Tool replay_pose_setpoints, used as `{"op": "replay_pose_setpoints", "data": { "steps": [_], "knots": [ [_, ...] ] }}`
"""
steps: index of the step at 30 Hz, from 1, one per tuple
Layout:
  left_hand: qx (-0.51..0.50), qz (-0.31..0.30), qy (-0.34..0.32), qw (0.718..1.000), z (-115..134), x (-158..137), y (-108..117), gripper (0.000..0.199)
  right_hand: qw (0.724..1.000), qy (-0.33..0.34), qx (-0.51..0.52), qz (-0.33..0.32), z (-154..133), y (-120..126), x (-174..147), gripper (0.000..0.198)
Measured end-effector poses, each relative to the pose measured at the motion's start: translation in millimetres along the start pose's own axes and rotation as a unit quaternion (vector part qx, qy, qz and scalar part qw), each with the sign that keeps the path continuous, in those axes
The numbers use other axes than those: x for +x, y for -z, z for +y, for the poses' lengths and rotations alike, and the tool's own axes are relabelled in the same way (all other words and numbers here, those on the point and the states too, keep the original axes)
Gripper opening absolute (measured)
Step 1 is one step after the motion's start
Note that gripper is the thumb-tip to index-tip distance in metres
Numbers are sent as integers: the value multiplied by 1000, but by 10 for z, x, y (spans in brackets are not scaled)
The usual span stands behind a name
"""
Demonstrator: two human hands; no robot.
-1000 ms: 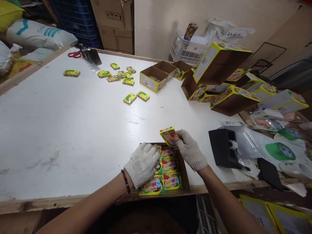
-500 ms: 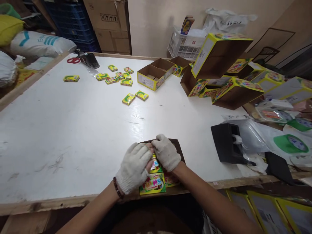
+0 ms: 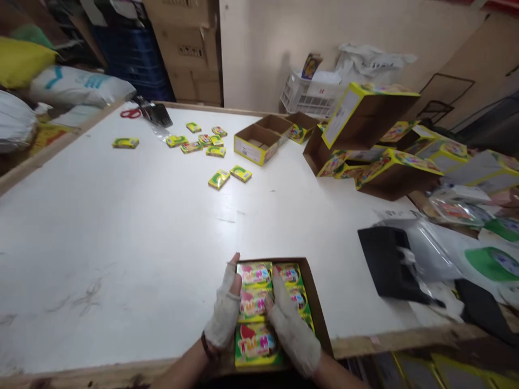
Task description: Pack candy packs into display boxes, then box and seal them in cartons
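Note:
A shallow brown carton [image 3: 318,308] lies at the table's near edge, holding rows of small yellow-green packs lettered "TWINS" [image 3: 256,343]. My left hand [image 3: 223,313], in a white fingerless glove, grips the carton's left side; its thumb lies near the packs and its other fingers are partly hidden. My right hand [image 3: 294,329], gloved the same way, rests on the packs between the two columns. Its fingers stretch forward, with the thumb apart over the left column. Under the right palm, part of the packs is hidden.
Several loose packs [image 3: 215,152] lie farther back beside an open divided box [image 3: 249,151]. Empty display boxes [image 3: 395,175] are stacked at the right rear. A black tape dispenser [image 3: 385,265] stands to the right. Red scissors [image 3: 130,113] lie at the far left.
My hands were close together over the carton's far part; now they are apart, left at the side and right across the packs. More packs show. The view has shifted slightly.

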State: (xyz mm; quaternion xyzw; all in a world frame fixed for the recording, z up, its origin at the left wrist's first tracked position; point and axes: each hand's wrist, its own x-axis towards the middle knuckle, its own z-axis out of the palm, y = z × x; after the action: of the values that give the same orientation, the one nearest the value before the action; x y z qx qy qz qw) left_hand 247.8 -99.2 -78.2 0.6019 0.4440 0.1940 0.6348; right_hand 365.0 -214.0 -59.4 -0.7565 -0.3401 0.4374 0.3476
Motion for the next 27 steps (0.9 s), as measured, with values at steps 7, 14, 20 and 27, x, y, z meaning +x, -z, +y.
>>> {"op": "replay_pose_setpoints", "data": {
  "steps": [7, 14, 20, 27],
  "knots": [
    [188, 129, -164, 960, 54, 1320, 635, 58, 996, 76, -48, -11, -249, 765, 771, 58],
    [406, 220, -175, 870, 661, 3136, 1228, 51, 972, 169, -136, 89, -847, 660, 2842, 66],
    [525, 172, -95, 828, 613, 3525, 1510, 48, 916, 206, -287, 192, -1091, 614, 4088, 77],
    [515, 207, -189, 810, 343, 3232, 1522, 34, 864, 21, -485, 135, -1600, 1344, 4723, 22]
  ]
}}
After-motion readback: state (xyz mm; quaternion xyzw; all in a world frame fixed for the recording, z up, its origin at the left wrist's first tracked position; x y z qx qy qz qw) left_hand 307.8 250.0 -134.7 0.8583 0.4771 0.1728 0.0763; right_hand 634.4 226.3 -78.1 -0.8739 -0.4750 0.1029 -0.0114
